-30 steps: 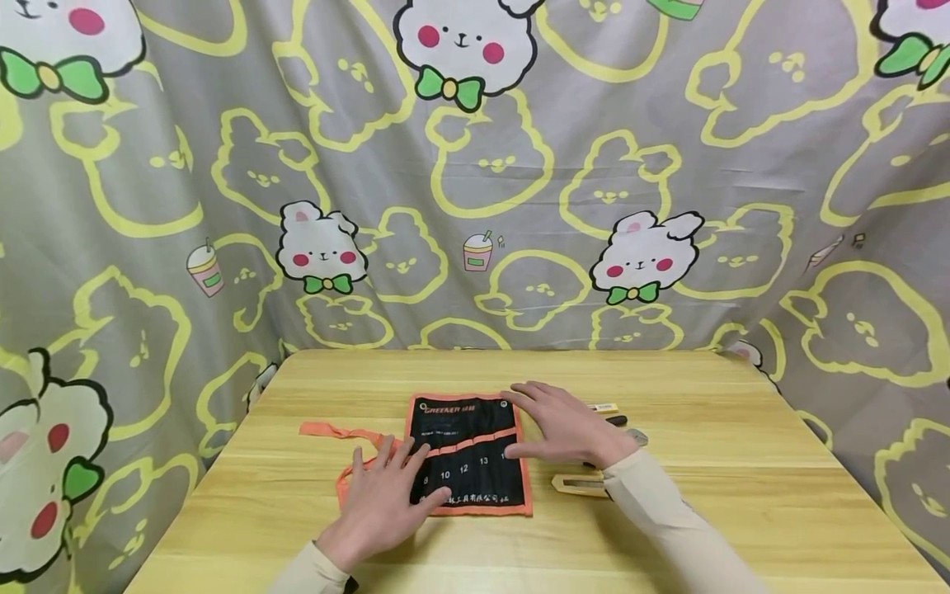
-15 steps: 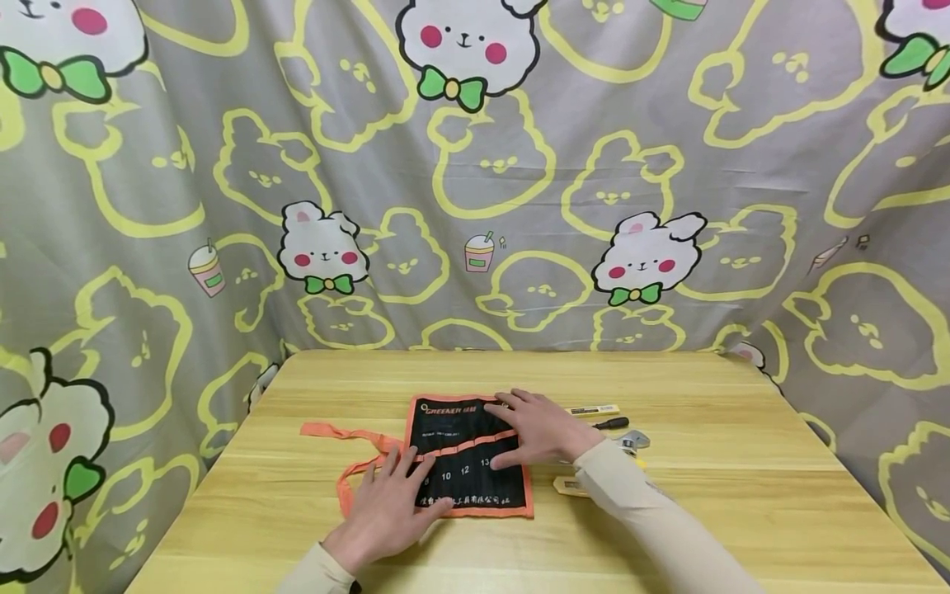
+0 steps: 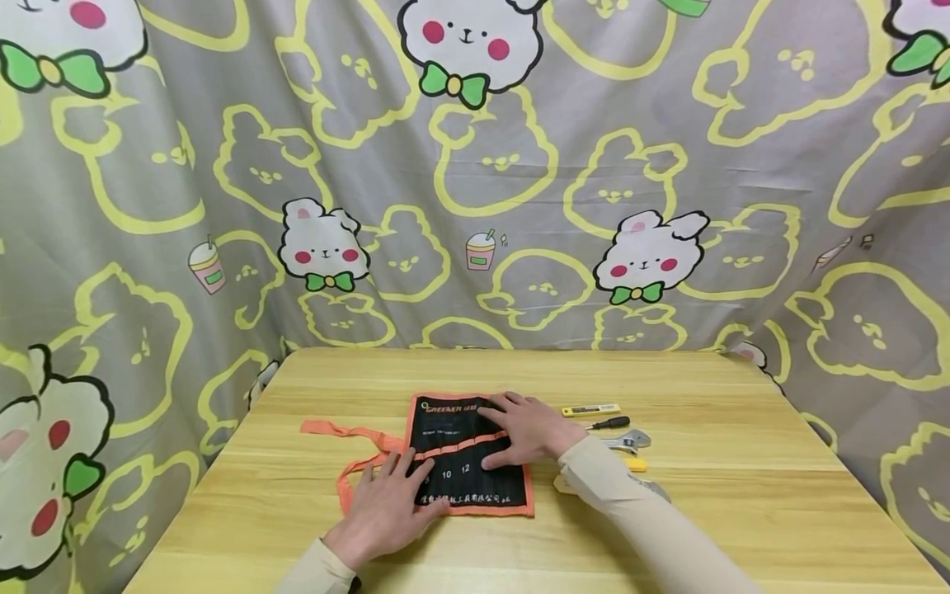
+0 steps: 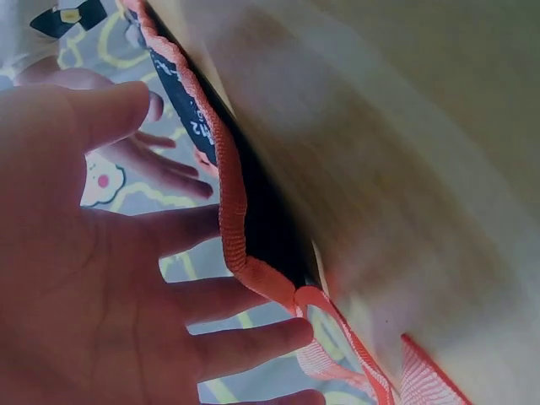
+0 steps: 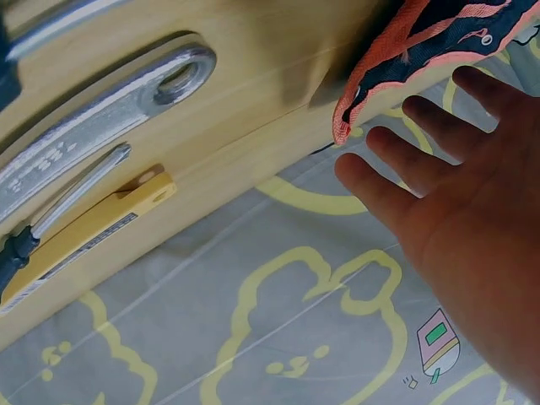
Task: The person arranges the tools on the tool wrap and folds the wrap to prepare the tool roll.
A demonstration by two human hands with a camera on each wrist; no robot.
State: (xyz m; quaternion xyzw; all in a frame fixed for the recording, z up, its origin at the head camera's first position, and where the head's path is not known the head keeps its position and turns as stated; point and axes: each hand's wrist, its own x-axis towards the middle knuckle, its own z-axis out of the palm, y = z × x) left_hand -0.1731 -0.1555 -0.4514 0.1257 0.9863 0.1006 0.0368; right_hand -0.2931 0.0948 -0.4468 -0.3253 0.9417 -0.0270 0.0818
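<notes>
A black tool roll [image 3: 475, 485] with orange edging, white numbers and a row of pockets lies spread on the wooden table. My left hand [image 3: 386, 507] is over its lower left part, fingers straight and spread. In the left wrist view, the fingertips of that left hand [image 4: 93, 245] reach the roll's orange edge. My right hand [image 3: 529, 429] lies across the upper right part of the roll, fingers extended. The right wrist view has the right hand [image 5: 481, 202] spread beside the roll's orange-edged corner [image 5: 380, 76]. Neither hand grips anything.
Right of the roll lie a yellow-labelled flat case [image 3: 590, 410], a black-handled screwdriver [image 3: 612, 423] and an adjustable wrench [image 3: 631, 441]. A yellow-handled tool [image 3: 635, 464] is partly behind my right sleeve [image 3: 623, 495]. Orange ties [image 3: 349, 432] trail left. A patterned curtain [image 3: 475, 181] surrounds the table [image 3: 712, 396].
My right hand has moved left over the roll, uncovering more of the tools on the right. The left hand has barely shifted, and the roll has stayed in place.
</notes>
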